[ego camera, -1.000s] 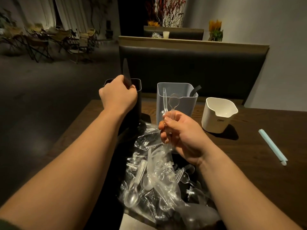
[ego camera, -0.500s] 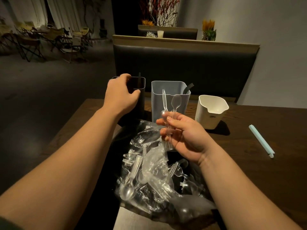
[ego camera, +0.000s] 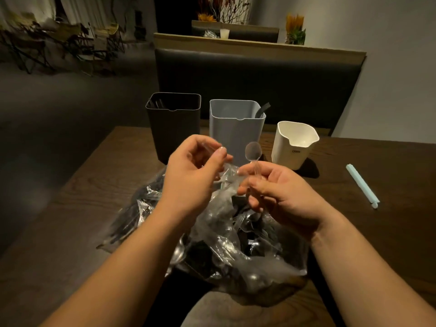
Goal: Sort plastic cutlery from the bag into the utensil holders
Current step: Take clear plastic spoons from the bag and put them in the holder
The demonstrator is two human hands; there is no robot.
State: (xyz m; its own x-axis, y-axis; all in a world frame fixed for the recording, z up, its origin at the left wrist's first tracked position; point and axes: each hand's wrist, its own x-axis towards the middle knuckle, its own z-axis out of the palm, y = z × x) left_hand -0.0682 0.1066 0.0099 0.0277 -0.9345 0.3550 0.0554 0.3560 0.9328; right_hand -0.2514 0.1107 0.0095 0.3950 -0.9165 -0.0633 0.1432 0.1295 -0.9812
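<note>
Since 1 second ago my left grip (ego camera: 198, 166) has come off the rim of the black holder (ego camera: 174, 128) and swung back to meet the right grip (ego camera: 283, 192) above the bag (ego camera: 224, 244). The right grip has its fingers curled round the handle of a clear spoon (ego camera: 253, 151), with the bowl standing up just above the fingertips. The left grip sits just beside it, palm turned inward, thumb and forefinger drawn close. A faint clear streak shows between them, too blurred for me to say whether it holds anything.

I judge I am mid-sort, with 1 spoon out of the bag and not yet in a holder. All 3 holders stand in a row beyond both grips: the black one beyond the left, the grey holder (ego camera: 236, 133) between, with a dark fork (ego camera: 263, 109) poking out, and the white holder (ego camera: 295, 142) beyond the right. I cannot tell which one takes spoons, so the next move calls for picking the holder, carrying the spoon over its rim and letting go. The bag lies on the table (ego camera: 377, 232) below both grips, heaped with clear and dark cutlery
</note>
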